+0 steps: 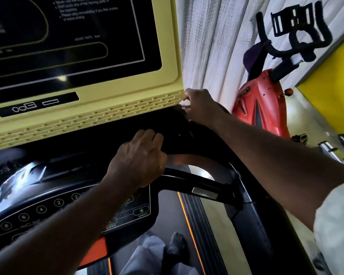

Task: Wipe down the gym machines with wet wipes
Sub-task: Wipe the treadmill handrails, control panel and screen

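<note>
My right hand (197,108) pinches a wipe (184,106) at the treadmill screen (167,56) corner, left hand (139,155) gripping the console (173,143); wetness could seep into the vents (127,114)

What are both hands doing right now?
Left hand: gripping the black handlebar of the treadmill.
Right hand: pinching a white wet wipe at the yellow console corner.

"HEART RATE" on treadmill screen (77,26), "SPEED", "INCLINE", numbers 2, 4, 6, 8 on control panel (38,214)
</note>
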